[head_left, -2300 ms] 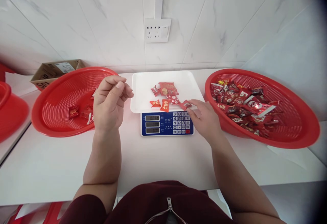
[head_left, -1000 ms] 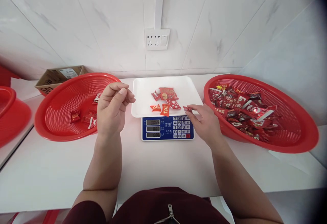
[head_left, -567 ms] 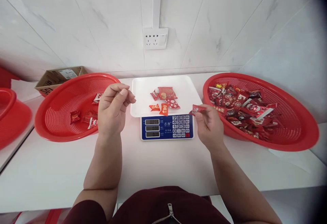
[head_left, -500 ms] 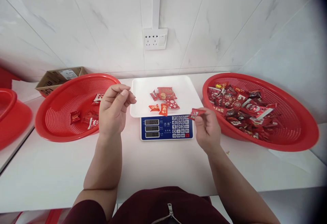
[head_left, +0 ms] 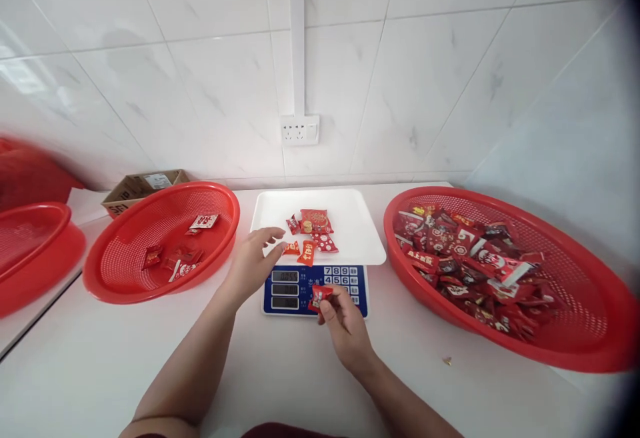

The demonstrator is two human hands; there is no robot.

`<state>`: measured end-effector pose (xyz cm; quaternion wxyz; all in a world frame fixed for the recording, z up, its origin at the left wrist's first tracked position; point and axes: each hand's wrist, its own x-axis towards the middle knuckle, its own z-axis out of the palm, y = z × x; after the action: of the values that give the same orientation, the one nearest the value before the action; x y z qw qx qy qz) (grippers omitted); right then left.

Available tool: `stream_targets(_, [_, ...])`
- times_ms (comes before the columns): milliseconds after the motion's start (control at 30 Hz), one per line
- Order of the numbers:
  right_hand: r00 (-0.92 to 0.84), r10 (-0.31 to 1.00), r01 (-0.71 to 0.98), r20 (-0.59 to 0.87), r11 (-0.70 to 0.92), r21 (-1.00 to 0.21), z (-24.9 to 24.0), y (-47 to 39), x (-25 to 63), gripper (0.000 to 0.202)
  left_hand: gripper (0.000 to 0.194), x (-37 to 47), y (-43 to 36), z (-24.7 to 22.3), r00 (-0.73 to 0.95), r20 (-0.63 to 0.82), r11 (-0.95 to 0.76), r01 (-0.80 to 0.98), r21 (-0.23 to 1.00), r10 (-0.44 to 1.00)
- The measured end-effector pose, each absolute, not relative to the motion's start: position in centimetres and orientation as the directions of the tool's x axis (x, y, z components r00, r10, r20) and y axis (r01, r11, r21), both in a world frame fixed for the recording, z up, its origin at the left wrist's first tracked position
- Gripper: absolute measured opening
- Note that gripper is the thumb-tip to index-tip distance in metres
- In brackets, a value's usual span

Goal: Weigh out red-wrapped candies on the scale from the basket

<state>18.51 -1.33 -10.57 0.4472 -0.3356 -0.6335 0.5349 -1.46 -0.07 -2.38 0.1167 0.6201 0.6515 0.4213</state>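
My right hand pinches a small red candy packet in front of the scale's blue keypad panel. My left hand is open at the left edge of the white weighing tray, thumb and forefinger apart. Beside its thumb lies a small orange-red candy, and another orange candy stands just right of that. Farther back on the tray are a larger red packet, a small twisted red candy and a red packet with white dots.
On the right a red perforated basket holds many red candy packets. To the left, another red basket has several packets, with a cardboard box behind it. More red baskets sit at the far left. A tiny gold scrap lies on the table.
My right hand has moved left with its candy packet, from beside the right basket to the keypad. My left hand has come down to the tray's edge, fingers spreading. The view has tilted up.
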Motion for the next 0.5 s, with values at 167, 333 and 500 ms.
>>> stream_targets(167, [-0.434,0.887,-0.097,0.158,0.129,-0.987,-10.5,-1.9,18.5,0.027,0.020,-0.5,0.8,-3.5,-0.053,0.292,-0.102,0.865,0.492,0.955])
stream_targets(333, [-0.408,0.898,-0.125,0.166,0.125,-0.984,-10.3,-1.7,18.6,0.028,0.024,0.3,2.7,-3.4,-0.006,0.282,-0.132,0.874,0.467,0.959])
stream_targets(500, [-0.397,0.909,-0.117,0.130,0.090,-0.989,-9.8,-1.6,18.7,0.029,0.033,1.0,5.5,-2.3,0.126,0.306,-0.242,0.893,0.378,0.944])
